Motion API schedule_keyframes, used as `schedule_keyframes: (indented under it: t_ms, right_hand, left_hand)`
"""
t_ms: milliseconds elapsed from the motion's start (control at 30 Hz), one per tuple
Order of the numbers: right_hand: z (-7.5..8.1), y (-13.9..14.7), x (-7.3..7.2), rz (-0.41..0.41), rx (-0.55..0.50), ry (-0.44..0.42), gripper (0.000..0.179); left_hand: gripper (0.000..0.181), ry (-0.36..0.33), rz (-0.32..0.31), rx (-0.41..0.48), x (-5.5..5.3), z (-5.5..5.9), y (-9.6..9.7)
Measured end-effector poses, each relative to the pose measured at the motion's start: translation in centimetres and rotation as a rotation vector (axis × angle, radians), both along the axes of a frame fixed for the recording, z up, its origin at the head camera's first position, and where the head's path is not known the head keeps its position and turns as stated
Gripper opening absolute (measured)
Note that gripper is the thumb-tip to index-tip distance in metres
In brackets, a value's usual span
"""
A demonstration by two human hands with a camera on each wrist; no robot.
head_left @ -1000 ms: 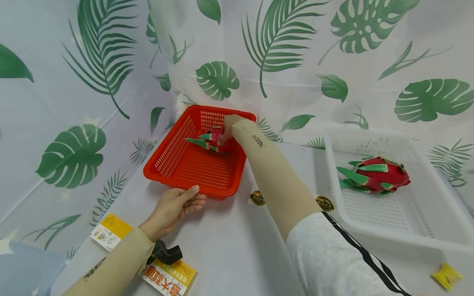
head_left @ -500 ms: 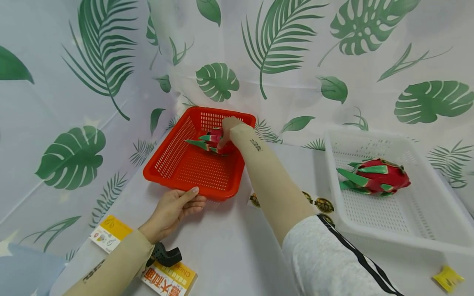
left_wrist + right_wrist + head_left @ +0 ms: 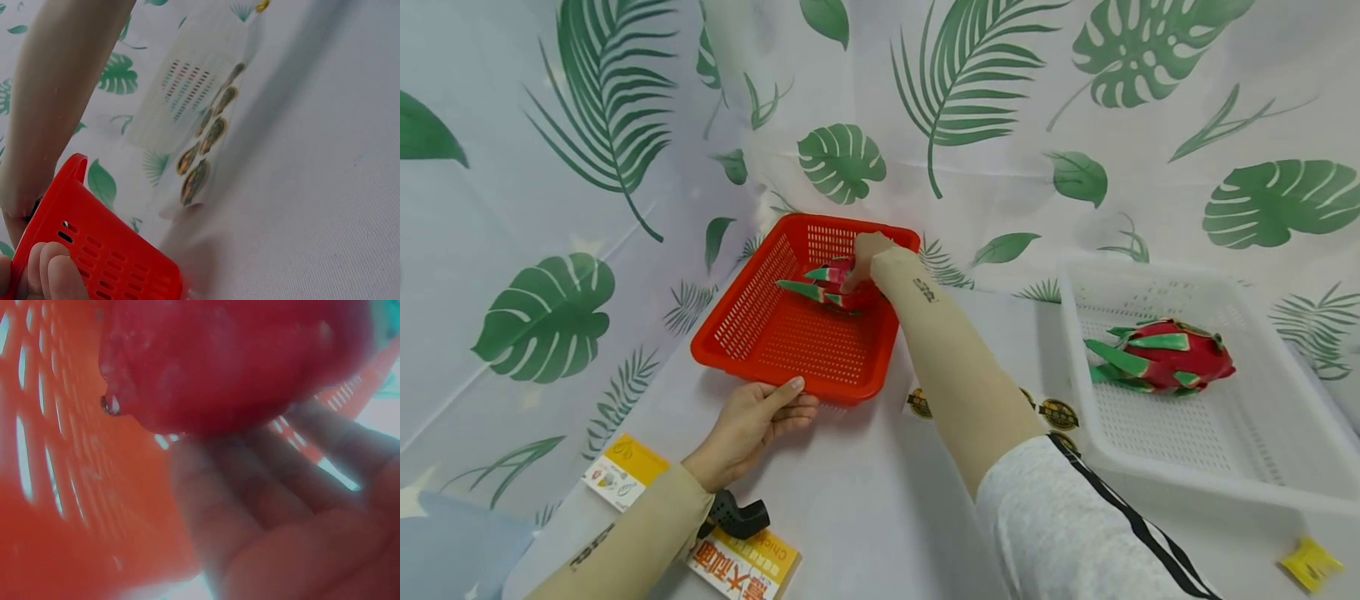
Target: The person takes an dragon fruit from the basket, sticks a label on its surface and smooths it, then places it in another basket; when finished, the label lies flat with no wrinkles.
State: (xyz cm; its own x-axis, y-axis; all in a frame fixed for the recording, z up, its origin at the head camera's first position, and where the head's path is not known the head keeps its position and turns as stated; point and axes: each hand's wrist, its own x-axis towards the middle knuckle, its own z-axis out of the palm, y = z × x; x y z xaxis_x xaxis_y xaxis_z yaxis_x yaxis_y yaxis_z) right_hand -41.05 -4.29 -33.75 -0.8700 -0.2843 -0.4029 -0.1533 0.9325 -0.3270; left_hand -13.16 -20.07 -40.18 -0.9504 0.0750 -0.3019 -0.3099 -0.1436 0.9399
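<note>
A red perforated basket (image 3: 808, 346) stands near the back of the table, tilted slightly in the head view. My left hand (image 3: 752, 425) pinches its front rim, thumb on top; curled fingers (image 3: 59, 275) show against its outer wall in the left wrist view. Inside the basket, my right hand (image 3: 871, 260) grips a dragon fruit (image 3: 237, 362) with green scales pointing left. The right wrist view shows several fingers (image 3: 206, 494) under the fruit's red skin; the thumb is hidden there. Part of the fruit is covered by the hand in the head view.
At the right, a white basket (image 3: 1172, 475) holds another dragon fruit (image 3: 1180, 358). Round dark stickers (image 3: 1058, 413) lie between the baskets. A yellow-and-white box (image 3: 752, 567) is under the left forearm, and a small yellow packet (image 3: 1310, 564) lies front right. Leaf-print cloth hangs behind.
Almost nothing differs. The right forearm shifts very slightly while its hand stays on the dragon fruit; the left hand keeps its hold on the basket rim.
</note>
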Motion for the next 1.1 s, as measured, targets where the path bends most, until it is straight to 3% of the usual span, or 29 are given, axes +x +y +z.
schedule_keyframes:
  t_ms: [200,433,667,833,1100]
  right_hand:
    - [-0.4,0.3,0.9,-0.041,0.012,-0.050,0.068]
    - [-0.7,0.7,1.0,0.024,0.007,0.055,0.061]
    - [-0.8,1.0,1.0,-0.021,-0.041,0.079,0.068]
    - [0.4,1.2,2.2,0.021,-0.094,0.125,0.066]
    - [3.6,1.7,5.2,0.113,-0.119,0.211,0.065]
  left_hand:
    - [0.046,0.012,-0.016,0.001,-0.1,-0.2,0.2]
    - [0.047,0.009,-0.024,0.000,0.1,-0.1,0.6]
    - [0.047,0.010,-0.023,-0.011,0.3,0.0,0.7]
    - [0.046,0.000,-0.009,-0.016,0.4,0.0,0.6]
    - [0.046,-0.003,0.013,-0.019,0.3,0.2,0.4]
